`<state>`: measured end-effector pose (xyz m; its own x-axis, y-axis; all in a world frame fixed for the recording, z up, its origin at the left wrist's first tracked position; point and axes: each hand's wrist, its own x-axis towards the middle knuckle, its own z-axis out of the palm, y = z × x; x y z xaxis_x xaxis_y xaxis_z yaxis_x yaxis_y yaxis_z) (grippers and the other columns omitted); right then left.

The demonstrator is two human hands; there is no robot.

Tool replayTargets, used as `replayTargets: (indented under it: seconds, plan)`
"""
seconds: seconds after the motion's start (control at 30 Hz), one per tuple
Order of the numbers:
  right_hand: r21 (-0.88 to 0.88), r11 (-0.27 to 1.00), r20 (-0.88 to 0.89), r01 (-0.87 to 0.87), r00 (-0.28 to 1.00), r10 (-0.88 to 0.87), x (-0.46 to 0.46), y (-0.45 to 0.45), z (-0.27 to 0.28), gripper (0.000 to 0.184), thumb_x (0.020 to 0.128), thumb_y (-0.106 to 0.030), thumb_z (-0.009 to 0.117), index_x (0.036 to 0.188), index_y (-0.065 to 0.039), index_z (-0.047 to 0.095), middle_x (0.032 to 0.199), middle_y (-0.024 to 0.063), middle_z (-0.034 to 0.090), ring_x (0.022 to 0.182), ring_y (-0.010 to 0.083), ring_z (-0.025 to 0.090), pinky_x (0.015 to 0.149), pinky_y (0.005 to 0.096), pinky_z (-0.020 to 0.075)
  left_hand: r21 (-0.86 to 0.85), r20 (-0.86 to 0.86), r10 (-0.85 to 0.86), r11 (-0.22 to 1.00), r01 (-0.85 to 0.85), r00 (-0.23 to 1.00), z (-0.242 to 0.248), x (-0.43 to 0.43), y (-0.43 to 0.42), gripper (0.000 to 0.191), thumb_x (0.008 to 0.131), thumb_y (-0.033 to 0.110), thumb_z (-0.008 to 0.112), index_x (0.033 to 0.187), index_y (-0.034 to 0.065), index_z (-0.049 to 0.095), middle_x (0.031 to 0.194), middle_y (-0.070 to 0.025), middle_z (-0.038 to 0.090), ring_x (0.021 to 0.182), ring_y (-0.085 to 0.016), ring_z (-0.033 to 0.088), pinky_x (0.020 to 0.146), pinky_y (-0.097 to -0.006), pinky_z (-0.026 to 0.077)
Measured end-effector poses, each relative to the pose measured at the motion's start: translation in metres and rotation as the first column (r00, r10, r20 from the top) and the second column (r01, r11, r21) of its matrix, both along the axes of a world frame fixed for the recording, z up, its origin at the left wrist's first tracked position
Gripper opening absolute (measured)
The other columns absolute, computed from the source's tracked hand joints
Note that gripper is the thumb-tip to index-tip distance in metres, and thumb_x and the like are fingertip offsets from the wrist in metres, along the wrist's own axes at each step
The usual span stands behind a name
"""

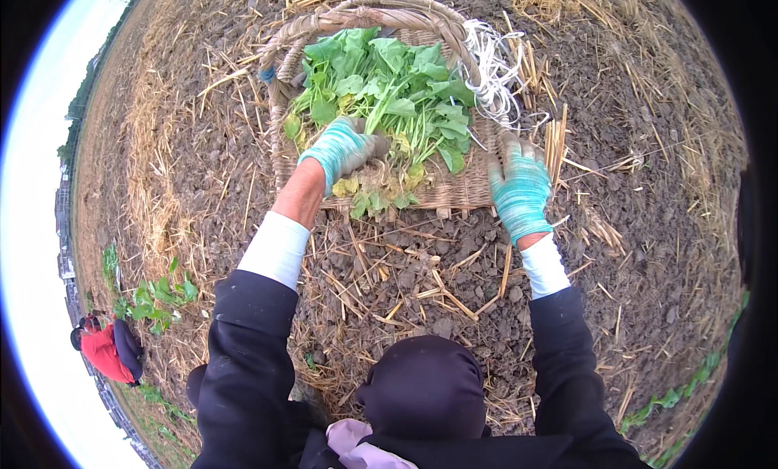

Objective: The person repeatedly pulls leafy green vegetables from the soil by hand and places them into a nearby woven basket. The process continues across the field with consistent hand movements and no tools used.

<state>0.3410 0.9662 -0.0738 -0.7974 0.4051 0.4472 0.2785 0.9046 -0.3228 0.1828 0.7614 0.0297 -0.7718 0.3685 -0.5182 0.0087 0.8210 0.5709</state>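
A shallow wicker basket [468, 186] with a tall twisted handle [358, 20] rests on the soil ahead of me. Leafy green seedlings [395, 80] lie heaped in it, their pale stems towards me and some leaves yellowed. My left hand [349, 150], in a turquoise knit glove with dirty fingertips, is closed around stems at the near left of the heap. The fingertips are partly hidden among the stems. My right hand [521, 180], gloved alike, grips the basket's right edge, thumb inside. White plastic string [495, 67] hangs in a tangle from the handle's right side.
Broken soil with scattered straw [425, 274] surrounds the basket. Further left, a person in red [109, 350] crouches beside a patch of green plants [161, 299]. A green plant row [674, 396] runs along the lower right. My dark-covered knee [425, 387] is close below.
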Motion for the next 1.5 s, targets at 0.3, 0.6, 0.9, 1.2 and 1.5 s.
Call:
replayTargets:
  seconds: [0.3, 0.6, 0.9, 1.2, 1.5]
  plan:
    - [-0.83, 0.539, 0.426, 0.14, 0.783, 0.453, -0.084, -0.065, 0.001, 0.05, 0.081, -0.044, 0.064, 0.108, -0.002, 0.066, 0.104, 0.0175, 0.067, 0.096, 0.0318, 0.064, 0.083, 0.039, 0.0485, 0.338, 0.077, 0.401, 0.851, -0.402, 0.913, 0.029, 0.019, -0.016, 0.031, 0.087, 0.033, 0.063, 0.093, 0.0024, 0.062, 0.06, 0.0001, 0.053, 0.038, -0.008, 0.043, 0.034, -0.0229, 0.031]
    - [-0.915, 0.381, 0.247, 0.129, 0.928, 0.279, -0.041, -0.035, 0.021, 0.028, 0.08, -0.021, 0.069, 0.092, 0.004, 0.067, 0.07, 0.0029, 0.061, 0.062, 0.0113, 0.053, 0.058, 0.0266, 0.0456, 0.246, -0.026, 0.391, 0.895, -0.373, 0.92, 0.041, 0.033, -0.027, 0.028, 0.088, 0.034, 0.062, 0.092, 0.007, 0.065, 0.06, 0.0027, 0.054, 0.042, -0.005, 0.041, 0.036, -0.0234, 0.03]
    - [-0.993, 0.117, 0.032, -0.014, 0.924, 0.381, -0.019, 0.005, 0.069, 0.036, 0.083, -0.029, 0.066, 0.102, 0.002, 0.066, 0.083, 0.0062, 0.066, 0.071, 0.0101, 0.059, 0.066, 0.0241, 0.0489, 0.389, 0.071, 0.516, 0.774, -0.499, 0.854, 0.037, 0.039, -0.022, 0.028, 0.088, 0.033, 0.062, 0.092, 0.0055, 0.062, 0.062, 0.0043, 0.054, 0.045, -0.005, 0.043, 0.038, -0.0215, 0.032]
    - [-0.965, 0.152, -0.131, -0.212, 0.899, 0.419, 0.017, -0.096, 0.056, 0.024, 0.089, -0.022, 0.061, 0.096, 0.001, 0.067, 0.072, 0.0052, 0.065, 0.063, 0.0135, 0.06, 0.058, 0.0291, 0.0479, 0.327, 0.519, -0.093, 0.94, -0.097, 0.85, 0.005, 0.072, -0.025, 0.038, 0.097, 0.036, 0.046, 0.108, 0.0023, 0.059, 0.086, -0.0041, 0.062, 0.066, -0.013, 0.059, 0.056, -0.028, 0.051]
    - [-0.873, 0.306, -0.047, -0.38, 0.69, 0.723, 0.01, -0.141, 0.079, 0.025, 0.091, -0.016, 0.055, 0.109, 0.0, 0.062, 0.074, 0.0115, 0.065, 0.064, 0.0175, 0.062, 0.06, 0.0294, 0.0497, 0.138, 0.566, -0.039, 0.989, -0.048, 0.823, 0.013, 0.064, -0.093, 0.031, 0.094, 0.033, 0.051, 0.103, 0.0054, 0.063, 0.079, -0.001, 0.063, 0.067, -0.008, 0.061, 0.05, -0.0226, 0.046]
